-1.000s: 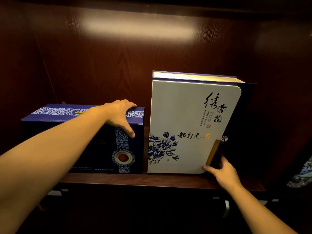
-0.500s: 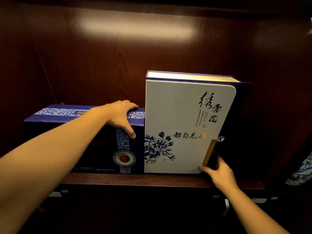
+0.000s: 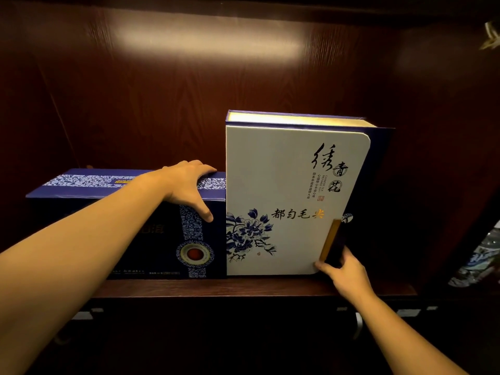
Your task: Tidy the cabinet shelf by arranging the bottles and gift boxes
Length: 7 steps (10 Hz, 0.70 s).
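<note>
The step in hand is judged to be closing 2 gift boxes together on the cabinet shelf (image 3: pixel 243 286). The tall white tea gift box (image 3: pixel 292 201), printed with blue flowers, is stood upright touching the low navy box (image 3: pixel 151 228) at its left. The navy box's top edge is gripped by the left hand (image 3: pixel 186 182); the white box's lower right corner is pinched by the right hand (image 3: pixel 347 274). Next, squaring both fronts is called for.

the left arm reaches forward from the lower left, bare, wrist almost straight. the left hand (image 3: pixel 186 185) lies palm down, fingers curved over an edge, thumb pointing down. the right arm comes from the lower right; the right hand (image 3: pixel 349 277) is lower, fingers curled in a grip.
</note>
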{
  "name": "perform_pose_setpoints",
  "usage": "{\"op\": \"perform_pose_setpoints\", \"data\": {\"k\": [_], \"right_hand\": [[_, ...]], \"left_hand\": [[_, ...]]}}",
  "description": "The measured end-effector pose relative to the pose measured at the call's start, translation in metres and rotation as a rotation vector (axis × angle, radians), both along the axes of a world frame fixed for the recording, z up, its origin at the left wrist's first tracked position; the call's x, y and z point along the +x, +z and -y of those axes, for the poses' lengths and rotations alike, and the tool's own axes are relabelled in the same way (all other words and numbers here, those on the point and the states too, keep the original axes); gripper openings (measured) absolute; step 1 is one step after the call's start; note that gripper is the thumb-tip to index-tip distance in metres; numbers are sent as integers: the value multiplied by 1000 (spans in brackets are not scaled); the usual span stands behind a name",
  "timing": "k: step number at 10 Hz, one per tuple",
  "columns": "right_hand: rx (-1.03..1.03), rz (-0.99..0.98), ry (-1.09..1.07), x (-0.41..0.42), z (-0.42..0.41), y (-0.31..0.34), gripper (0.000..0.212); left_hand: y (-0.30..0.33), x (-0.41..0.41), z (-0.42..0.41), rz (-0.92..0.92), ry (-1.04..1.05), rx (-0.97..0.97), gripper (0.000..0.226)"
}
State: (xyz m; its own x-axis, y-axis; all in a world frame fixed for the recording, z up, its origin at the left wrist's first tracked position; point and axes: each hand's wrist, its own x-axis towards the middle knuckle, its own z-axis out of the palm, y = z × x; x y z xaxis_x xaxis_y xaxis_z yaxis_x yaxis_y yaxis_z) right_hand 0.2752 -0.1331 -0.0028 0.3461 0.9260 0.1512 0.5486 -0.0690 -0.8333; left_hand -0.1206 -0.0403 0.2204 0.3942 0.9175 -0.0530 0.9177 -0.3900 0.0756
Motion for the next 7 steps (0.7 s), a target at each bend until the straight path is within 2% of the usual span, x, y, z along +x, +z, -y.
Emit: {"op": "perform_pose_setpoints", "data": {"k": [2, 4, 5, 6, 7], "right_hand": [[-99, 58, 9, -3, 0, 9, 75], [-192, 124, -30, -12, 5, 31, 87], [-141, 186, -55, -22, 18, 48, 99], [-58, 244, -67, -32, 42, 73, 96], [117, 358, -10, -41, 65, 101, 76]], "left_hand": [[-2, 0, 8, -45, 2, 37, 143], [-10, 4, 26, -13, -13, 123, 129], [-19, 12, 42, 43, -42, 235, 107], [-20, 22, 63, 96, -38, 363, 74], [-16, 37, 88, 96, -28, 461, 57]]}}
